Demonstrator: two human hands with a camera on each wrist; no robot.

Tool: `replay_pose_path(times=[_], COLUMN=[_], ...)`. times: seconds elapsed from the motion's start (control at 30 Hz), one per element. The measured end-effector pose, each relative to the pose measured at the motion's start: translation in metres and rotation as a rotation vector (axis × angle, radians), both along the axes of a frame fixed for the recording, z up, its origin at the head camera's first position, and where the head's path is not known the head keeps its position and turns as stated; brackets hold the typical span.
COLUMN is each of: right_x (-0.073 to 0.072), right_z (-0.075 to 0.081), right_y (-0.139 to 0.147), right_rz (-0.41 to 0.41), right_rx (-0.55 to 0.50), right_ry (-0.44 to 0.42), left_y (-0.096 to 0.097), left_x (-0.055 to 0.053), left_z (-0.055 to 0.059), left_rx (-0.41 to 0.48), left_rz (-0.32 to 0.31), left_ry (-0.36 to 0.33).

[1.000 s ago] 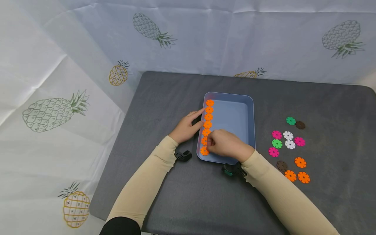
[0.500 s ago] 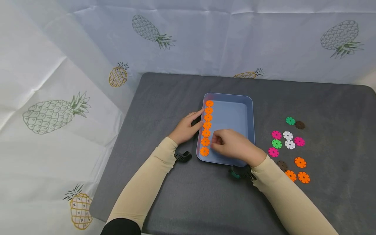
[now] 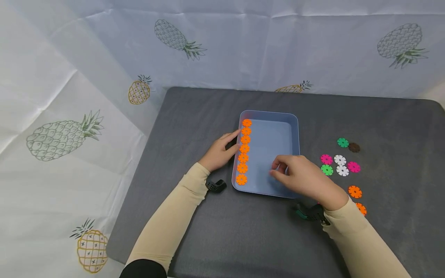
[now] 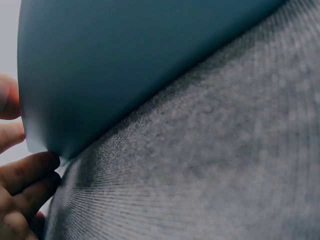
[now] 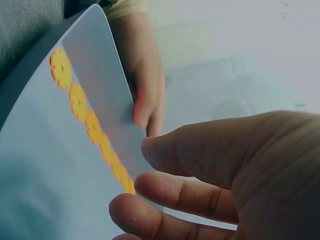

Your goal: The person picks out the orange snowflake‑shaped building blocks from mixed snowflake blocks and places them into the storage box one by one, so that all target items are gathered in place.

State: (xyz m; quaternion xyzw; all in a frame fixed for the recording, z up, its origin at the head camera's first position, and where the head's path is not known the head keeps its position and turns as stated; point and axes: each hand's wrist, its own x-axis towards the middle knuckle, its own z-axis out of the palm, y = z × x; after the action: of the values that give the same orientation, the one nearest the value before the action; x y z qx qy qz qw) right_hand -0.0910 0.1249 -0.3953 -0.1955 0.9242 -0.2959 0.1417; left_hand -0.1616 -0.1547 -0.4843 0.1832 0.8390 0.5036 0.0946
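Two bare hands at work over a blue-grey tray (image 3: 269, 135) sitting mid-scene on a dark grey table (image 3: 198, 116). Left hand (image 3: 219, 151): we see forefinger and thumb stretched out and spread, tips touching the tray's left wall; in the left wrist view fingertips sit against its outer side, nothing pinched. Right hand (image 3: 302, 175): we have it above the tray's near right part, fingers loosely bent, thumb apart from the forefinger, nothing in its hold; right wrist view agrees.

Inside the tray, along its left wall, we count seven orange notched discs (image 3: 244, 148) in one line, far end to near end, close one after another.

Right of the tray, on the table, we log loose discs: a teal disc (image 3: 342, 143) farthest, just beside a brown disc (image 3: 354, 147); nearer, two white discs (image 3: 342, 170), one pink disc (image 3: 326, 159) left of them, another to their right, and a bright green disc (image 3: 326, 170) just on the near side of the left pink one. Nearer again, we get a loose orange disc (image 3: 355, 192), plus one more partly hidden by the right sleeve (image 3: 361, 239). Pineapple-print cloth (image 3: 229, 50) hangs at the far side
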Motion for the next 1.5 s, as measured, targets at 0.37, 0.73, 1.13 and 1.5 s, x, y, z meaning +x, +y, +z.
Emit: replay_pose_path(times=[0.37, 0.73, 1.13, 1.5], right_x=[0.013, 0.024, 0.039, 0.037], right_z=[0.006, -0.011, -0.029, -0.045], right_y=[0.057, 0.122, 0.18, 0.198], right_rz=[-0.081, -0.205, -0.329, -0.385], right_rx=[0.028, 0.097, 0.21, 0.293], right_ry=[-0.005, -0.003, -0.066, -0.103], left_y=[0.0, 0.002, 0.001, 0.001], left_x=[0.001, -0.001, 0.001, 0.0], left_z=[0.0, 0.0, -0.001, 0.0], left_rx=[0.016, 0.007, 0.008, 0.009], left_rz=[0.003, 0.002, 0.0, 0.004], left_ry=[-0.016, -0.011, -0.006, -0.017])
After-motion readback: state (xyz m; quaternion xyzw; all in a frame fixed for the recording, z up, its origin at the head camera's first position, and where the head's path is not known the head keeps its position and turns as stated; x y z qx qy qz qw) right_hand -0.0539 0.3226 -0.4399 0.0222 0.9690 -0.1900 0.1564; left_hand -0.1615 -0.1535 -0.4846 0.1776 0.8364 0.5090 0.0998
